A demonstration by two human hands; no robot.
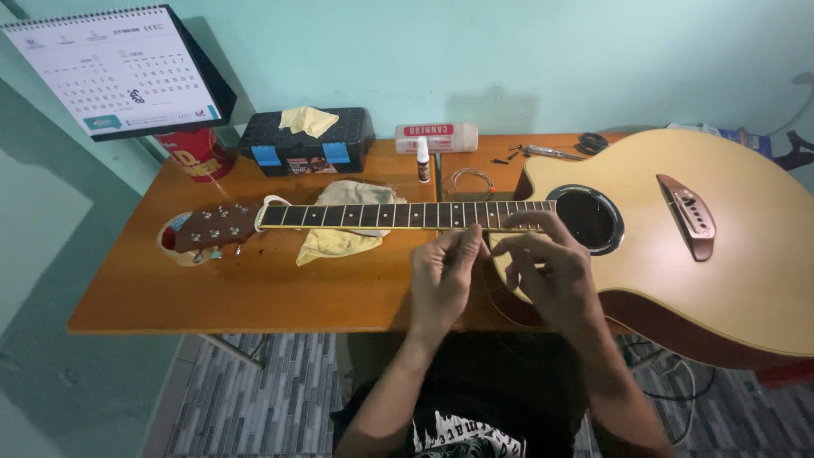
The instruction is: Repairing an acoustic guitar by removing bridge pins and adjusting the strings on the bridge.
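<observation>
An acoustic guitar with a pale top lies flat on the wooden table, its dark fretboard running left to the brown headstock. No strings show along the neck. My left hand and my right hand meet just in front of the fretboard's body end, near the sound hole. The fingertips of both hands pinch a thin wire string, which loops down below my hands over the guitar's edge.
A yellow cloth lies under the neck. At the back stand a black toolbox topped by another cloth, a red can, a desk calendar, a small white bottle, a lying white canister, a coiled string and small tools.
</observation>
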